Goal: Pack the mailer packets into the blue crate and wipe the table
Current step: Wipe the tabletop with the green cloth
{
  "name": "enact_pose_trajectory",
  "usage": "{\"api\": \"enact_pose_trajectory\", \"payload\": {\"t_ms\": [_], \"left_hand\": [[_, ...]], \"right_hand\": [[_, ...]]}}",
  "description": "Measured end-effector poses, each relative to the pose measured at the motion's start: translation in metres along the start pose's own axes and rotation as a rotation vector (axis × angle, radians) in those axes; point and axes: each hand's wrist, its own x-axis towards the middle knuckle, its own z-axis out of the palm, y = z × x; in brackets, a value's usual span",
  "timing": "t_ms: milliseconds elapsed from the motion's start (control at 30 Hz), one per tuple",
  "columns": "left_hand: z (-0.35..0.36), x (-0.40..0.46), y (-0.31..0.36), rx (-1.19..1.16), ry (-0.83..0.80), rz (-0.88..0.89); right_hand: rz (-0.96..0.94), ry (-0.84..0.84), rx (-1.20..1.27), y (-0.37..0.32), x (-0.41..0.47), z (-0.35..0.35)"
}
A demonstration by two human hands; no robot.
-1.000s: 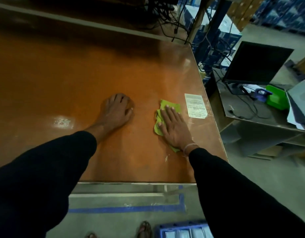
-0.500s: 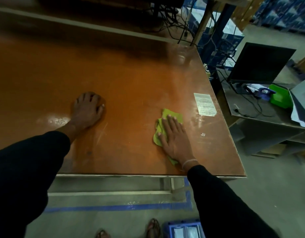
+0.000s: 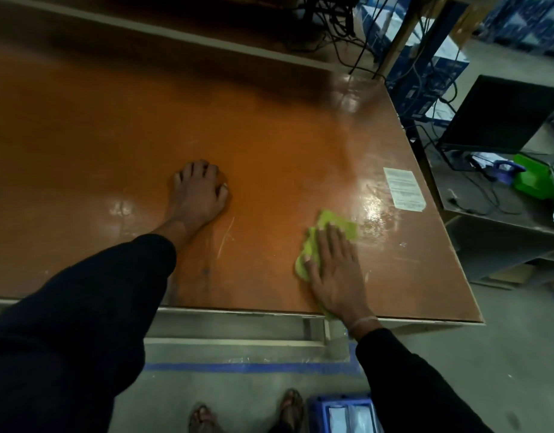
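My right hand (image 3: 333, 273) lies flat on a crumpled green cloth (image 3: 338, 228) and presses it onto the orange table (image 3: 113, 126) near the front right corner. My left hand (image 3: 199, 192) rests on the table top to the left, fingers curled and touching the surface, holding nothing. On the floor by my feet stands the blue crate (image 3: 347, 412), with pale mailer packets (image 3: 352, 417) inside it. Only the crate's top edge shows at the bottom of the view.
A white paper label (image 3: 403, 189) is stuck on the table near its right edge. To the right stands a lower grey desk (image 3: 488, 210) with a dark monitor (image 3: 503, 115), cables and a green object (image 3: 534, 179). Blue boxes stack behind.
My right hand has slid the cloth nearer the table's front edge. My left hand has shifted on the table top, and the view has moved with my head.
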Motion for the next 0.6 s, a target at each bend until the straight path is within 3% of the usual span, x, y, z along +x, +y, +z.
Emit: {"api": "enact_pose_trajectory", "payload": {"t_ms": [67,133,200,300,367,433,500,600], "left_hand": [[0.001,0.001,-0.001,-0.013,-0.002,0.006],[0.001,0.001,-0.001,-0.019,-0.001,0.005],[0.001,0.002,-0.002,-0.023,0.002,0.002],[0.002,0.002,-0.004,-0.027,0.007,0.002],[0.002,0.001,-0.005,-0.035,0.001,0.000],[0.003,0.001,-0.005,-0.045,-0.001,0.005],[0.003,0.002,-0.005,-0.049,0.010,0.008],[0.004,0.002,-0.005,-0.054,0.025,-0.011]], "right_hand": [[-0.297,-0.061,0.001,-0.018,-0.007,-0.003],[-0.428,-0.084,-0.010,-0.014,0.001,-0.007],[-0.314,-0.051,-0.015,0.001,0.021,-0.005],[0.016,-0.001,-0.008,0.009,0.056,0.004],[-0.021,-0.017,-0.020,-0.006,0.075,0.008],[-0.246,-0.070,-0.037,-0.015,0.089,0.008],[-0.345,-0.090,-0.035,-0.006,0.109,0.004],[-0.072,-0.044,0.003,0.009,0.144,0.001]]}}
